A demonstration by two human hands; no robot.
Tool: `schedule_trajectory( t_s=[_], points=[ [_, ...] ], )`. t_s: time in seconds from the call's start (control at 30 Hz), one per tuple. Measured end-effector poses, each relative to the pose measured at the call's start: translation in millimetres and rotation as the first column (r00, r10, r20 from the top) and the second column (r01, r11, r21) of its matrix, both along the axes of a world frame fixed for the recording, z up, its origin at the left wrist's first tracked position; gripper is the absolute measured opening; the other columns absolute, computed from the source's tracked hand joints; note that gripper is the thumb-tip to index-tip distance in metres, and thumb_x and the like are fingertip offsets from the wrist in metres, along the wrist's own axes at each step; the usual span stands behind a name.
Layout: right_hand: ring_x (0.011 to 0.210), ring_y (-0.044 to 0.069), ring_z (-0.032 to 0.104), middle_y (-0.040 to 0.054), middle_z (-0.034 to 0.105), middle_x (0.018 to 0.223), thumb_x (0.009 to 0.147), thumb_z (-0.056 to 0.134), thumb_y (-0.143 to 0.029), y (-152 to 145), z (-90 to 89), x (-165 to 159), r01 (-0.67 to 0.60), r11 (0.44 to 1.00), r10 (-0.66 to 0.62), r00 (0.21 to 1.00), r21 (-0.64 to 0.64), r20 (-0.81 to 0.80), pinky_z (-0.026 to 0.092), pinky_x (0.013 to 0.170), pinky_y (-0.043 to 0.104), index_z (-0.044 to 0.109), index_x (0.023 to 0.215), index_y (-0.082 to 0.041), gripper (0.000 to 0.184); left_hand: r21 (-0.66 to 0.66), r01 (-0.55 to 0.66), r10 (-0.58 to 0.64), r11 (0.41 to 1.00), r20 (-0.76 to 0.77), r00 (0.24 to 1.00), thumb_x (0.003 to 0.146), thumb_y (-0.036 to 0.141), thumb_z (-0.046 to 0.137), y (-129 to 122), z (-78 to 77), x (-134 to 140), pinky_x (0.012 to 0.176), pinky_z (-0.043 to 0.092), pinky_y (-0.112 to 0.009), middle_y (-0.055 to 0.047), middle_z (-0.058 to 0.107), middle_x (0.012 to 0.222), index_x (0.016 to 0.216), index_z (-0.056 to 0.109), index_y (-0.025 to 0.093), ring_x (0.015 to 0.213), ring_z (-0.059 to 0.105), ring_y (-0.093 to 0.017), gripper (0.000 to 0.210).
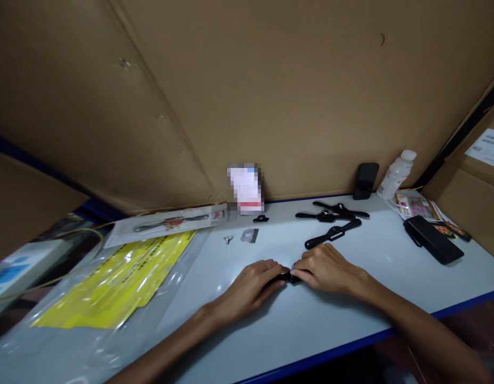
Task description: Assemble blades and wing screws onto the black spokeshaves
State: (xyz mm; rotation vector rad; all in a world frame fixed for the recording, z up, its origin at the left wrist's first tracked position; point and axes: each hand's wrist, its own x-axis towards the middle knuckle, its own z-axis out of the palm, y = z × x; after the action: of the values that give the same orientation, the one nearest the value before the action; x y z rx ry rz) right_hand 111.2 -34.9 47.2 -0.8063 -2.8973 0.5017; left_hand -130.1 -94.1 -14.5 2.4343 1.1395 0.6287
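My left hand (258,285) is closed round one handle of a black spokeshave (293,278) low over the white table. The fingers of my right hand (321,268) pinch at the tool's middle; the small part between them, if any, is hidden. Just beyond my right hand lies a spokeshave body (333,233) with an open middle. Two more black spokeshaves, one in front (325,216) and one behind (341,208), rest close together. Left of them sit a small black part (261,218), a flat metal blade (249,236) and several small silver screws (228,240).
Yellow printed sheets in clear plastic bags (122,282) and a packaged spokeshave (170,221) cover the left side. A propped screen (246,186), black phone (366,181) and bottle (397,173) stand along the cardboard wall (295,106). A black case (433,240) lies at right.
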Motion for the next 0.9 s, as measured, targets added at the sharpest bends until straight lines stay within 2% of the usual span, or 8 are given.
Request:
schedule_trajectory(
  t_s=[0.17, 0.27, 0.37, 0.53, 0.73, 0.9],
  points=[
    [0.069, 0.017, 0.060, 0.0086, 0.077, 0.085, 0.103, 0.057, -0.020, 0.7, 2.8, -0.8, 0.076, 0.992, -0.086, 0.991, 0.099, 0.098, 0.024, 0.061, 0.032, 0.078, 0.088, -0.015, 0.026, 0.006, 0.003, -0.003, 1.000, 0.000, 1.000, 0.110, 0.027, 0.051, 0.1, -1.3, -0.5, 0.075, 0.054, -0.034, -0.005, 0.072, 0.100, 0.125, 0.064, 0.022, 0.087, 0.067, -0.021, 0.021],
    [0.068, 0.016, 0.060, 0.0074, 0.077, 0.083, 0.100, 0.059, -0.020, 0.1, 4.6, -0.2, 0.034, 0.998, -0.037, 0.997, 0.043, 0.067, 0.025, 0.062, 0.033, 0.077, 0.082, -0.015, 0.026, 0.006, 0.006, -0.006, 1.000, 0.010, 1.000, 0.109, 0.026, 0.051, 0.5, -1.7, -0.6, 0.075, 0.053, -0.033, -0.005, 0.072, 0.100, 0.124, 0.065, 0.022, 0.087, 0.067, -0.021, 0.021],
    [0.069, 0.016, 0.061, 0.0054, 0.077, 0.084, 0.102, 0.059, -0.022, -0.6, 5.3, 0.1, -0.006, 1.000, 0.007, 1.000, -0.008, 0.031, 0.027, 0.064, 0.031, 0.077, 0.084, -0.017, 0.026, 0.004, 0.010, -0.010, 1.000, 0.007, 1.000, 0.110, 0.027, 0.050, 0.7, -1.7, -0.5, 0.075, 0.053, -0.034, -0.005, 0.072, 0.099, 0.122, 0.065, 0.022, 0.086, 0.067, -0.021, 0.020],
    [0.069, 0.017, 0.060, 0.0094, 0.078, 0.088, 0.102, 0.057, -0.019, 0.1, 6.1, -0.3, 0.059, 0.996, -0.066, 0.992, 0.067, 0.112, 0.025, 0.062, 0.032, 0.078, 0.088, -0.014, 0.025, -0.002, 0.010, -0.010, 1.000, 0.001, 1.000, 0.110, 0.027, 0.050, 0.3, -0.8, -0.7, 0.076, 0.054, -0.035, -0.006, 0.072, 0.101, 0.126, 0.064, 0.022, 0.088, 0.067, -0.022, 0.021],
    [0.067, 0.015, 0.057, 0.0061, 0.077, 0.084, 0.102, 0.057, -0.022, -2.3, 5.6, -1.0, 0.007, 1.000, -0.006, 0.999, -0.013, 0.036, 0.024, 0.063, 0.033, 0.076, 0.083, -0.016, 0.028, 0.006, 0.014, -0.014, 1.000, 0.012, 1.000, 0.110, 0.026, 0.049, 0.3, 0.1, -0.3, 0.074, 0.053, -0.033, -0.005, 0.072, 0.099, 0.123, 0.065, 0.023, 0.086, 0.067, -0.021, 0.020],
    [0.069, 0.018, 0.060, 0.0102, 0.078, 0.088, 0.101, 0.056, -0.019, -0.5, 5.1, -0.6, 0.061, 0.997, -0.066, 0.993, 0.056, 0.102, 0.022, 0.062, 0.036, 0.076, 0.086, -0.014, 0.026, -0.006, 0.007, -0.007, 1.000, -0.001, 1.000, 0.109, 0.027, 0.050, 0.4, 0.6, -0.6, 0.074, 0.053, -0.033, -0.006, 0.072, 0.099, 0.124, 0.065, 0.022, 0.086, 0.067, -0.021, 0.022]
  ],
)
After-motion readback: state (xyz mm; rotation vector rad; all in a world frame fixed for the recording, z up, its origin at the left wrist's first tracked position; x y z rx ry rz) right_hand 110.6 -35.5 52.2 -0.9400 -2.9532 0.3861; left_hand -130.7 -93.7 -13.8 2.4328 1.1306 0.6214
